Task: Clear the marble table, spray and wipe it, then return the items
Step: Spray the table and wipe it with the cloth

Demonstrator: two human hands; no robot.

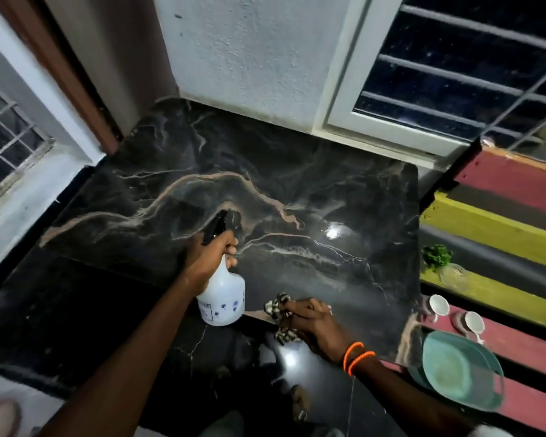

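The black marble table (265, 159) with pale and pink veins fills the middle of the view, its top bare. My left hand (210, 257) grips the neck of a white spray bottle (223, 298) with a black nozzle, held above the table's near edge, nozzle pointing toward the far side. My right hand (312, 323) is shut on a crumpled patterned cloth (276, 305) at the near edge, just right of the bottle. Orange bead bracelets circle that wrist.
On the striped bench (501, 184) to the right lie two white cups (438, 305), stacked teal plates (460, 370) and a green plant in a glass vase (437, 255). A white wall and barred window stand behind the table. A dark glossy floor lies below.
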